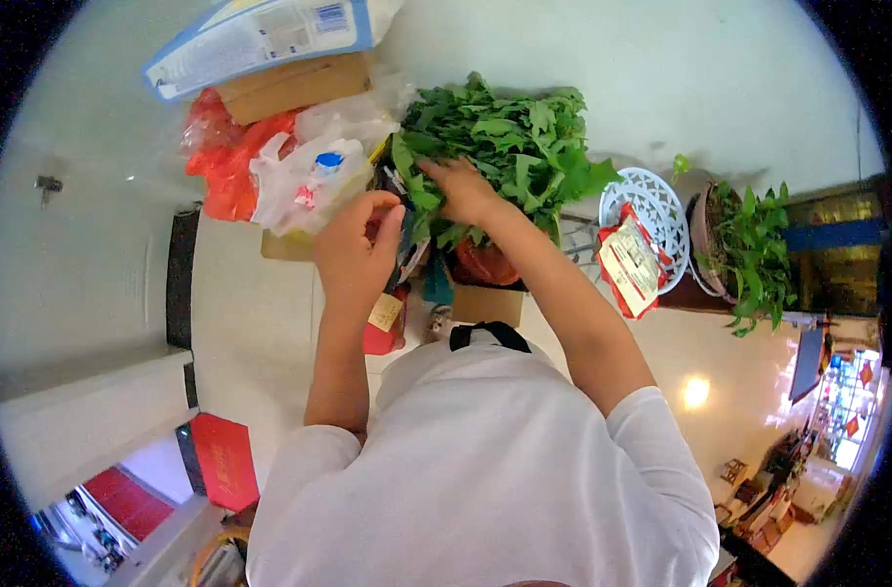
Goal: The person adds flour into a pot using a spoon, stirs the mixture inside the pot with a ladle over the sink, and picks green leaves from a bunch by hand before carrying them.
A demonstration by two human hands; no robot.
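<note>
A large heap of leafy green stems (524,137) lies against the wall at the top middle. My right hand (457,191) rests on the left part of the heap, its fingers spread among the leaves. Just left of the greens, my left hand (360,240) is raised with thumb and index finger curled close together; whatever they may hold is too small to make out. White plastic bags (309,181) and a red plastic bag (235,171) lie beyond my left hand. Below the greens sits a reddish round bundle (487,262).
A cardboard box (294,86) carries a blue and white package (270,39) at the top left. To the right are a white lattice basket (651,201), a red-edged packet (630,266) and a potted plant (759,249). A red box (224,460) stands lower left.
</note>
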